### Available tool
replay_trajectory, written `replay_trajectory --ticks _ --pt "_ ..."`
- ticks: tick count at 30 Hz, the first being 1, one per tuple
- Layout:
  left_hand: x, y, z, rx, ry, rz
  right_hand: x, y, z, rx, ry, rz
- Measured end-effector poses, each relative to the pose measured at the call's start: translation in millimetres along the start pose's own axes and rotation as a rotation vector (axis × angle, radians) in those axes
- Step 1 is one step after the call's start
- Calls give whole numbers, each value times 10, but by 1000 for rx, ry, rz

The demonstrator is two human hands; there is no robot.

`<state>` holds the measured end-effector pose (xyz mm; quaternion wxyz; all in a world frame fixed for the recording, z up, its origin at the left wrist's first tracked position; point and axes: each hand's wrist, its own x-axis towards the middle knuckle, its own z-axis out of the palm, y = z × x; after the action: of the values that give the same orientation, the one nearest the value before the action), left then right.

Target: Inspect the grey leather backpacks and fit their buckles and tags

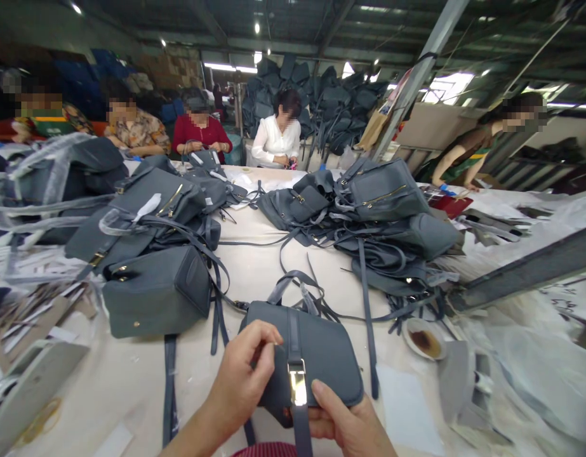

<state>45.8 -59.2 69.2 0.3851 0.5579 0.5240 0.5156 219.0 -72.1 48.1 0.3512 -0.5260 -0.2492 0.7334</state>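
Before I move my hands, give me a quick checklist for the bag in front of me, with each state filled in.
1. Right hand has a grip on the bag: ok, thumb on its front.
2. Left hand holding something small: cannot tell, fingertips are bunched.
3. Gold buckle uncovered: ok, both hands are beside it.
4. Table behind the bag free of loose straps: not ok.
5. Dish apart from the bag: ok, off to the right.
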Motion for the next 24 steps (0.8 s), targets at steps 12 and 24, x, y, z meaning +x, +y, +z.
replay_trajectory --ticks 12,24 --pt "-594 -744 -1388 939 79 82 35 -615 53 212 -297 53" --pt "-31 -407 -54 523 -466 197 255 -1018 57 -154 -287 -57"
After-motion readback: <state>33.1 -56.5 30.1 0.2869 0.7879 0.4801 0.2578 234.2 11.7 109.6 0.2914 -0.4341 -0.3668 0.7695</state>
